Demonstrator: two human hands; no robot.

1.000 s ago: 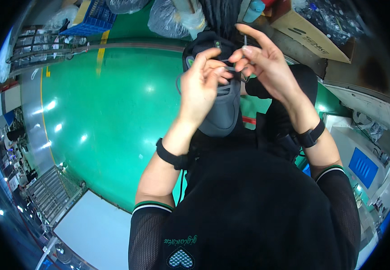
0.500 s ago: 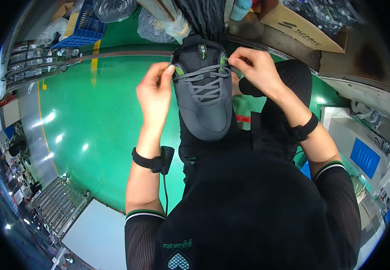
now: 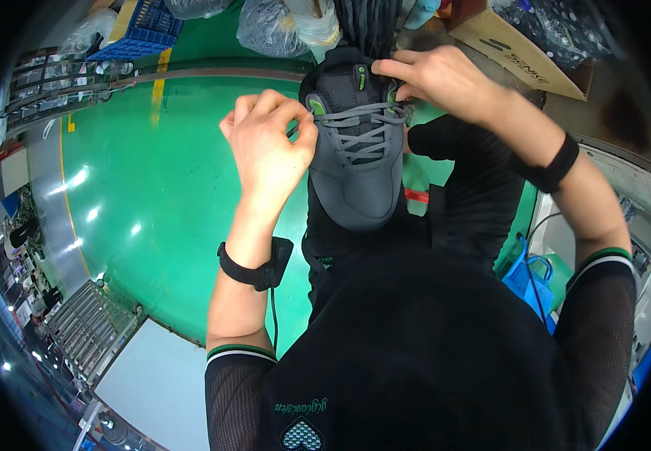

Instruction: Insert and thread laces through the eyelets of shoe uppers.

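Note:
A dark grey sneaker point(image 3: 357, 192) with green accents rests on my left thigh, its toe toward me. Grey shoelaces point(image 3: 361, 146) cross its front below the dark tongue point(image 3: 340, 88). On the shoe's left, my left hand point(image 3: 269, 143) pinches the lace beside the green-edged top eyelet, a bit of grey lace showing between thumb and fingers. My right hand point(image 3: 446, 81) is at the right side of the collar. Its index finger reaches over the tongue's edge, while its lower fingertips close on the lace by the right eyelet. The lace ends are mostly hidden.
Beyond the shoe are clear plastic bags point(image 3: 269, 30) and a bundle of black strips point(image 3: 370, 26). A cardboard box point(image 3: 517, 52) holding bagged items stands far right. At far left is a blue crate point(image 3: 141, 34); a blue bag point(image 3: 528, 282) hangs low on the right.
My left hand has turned and moved right, closer to the shoe's eyelets. My right hand has risen, its index finger now over the tongue's edge. The shoe has shifted slightly right in view.

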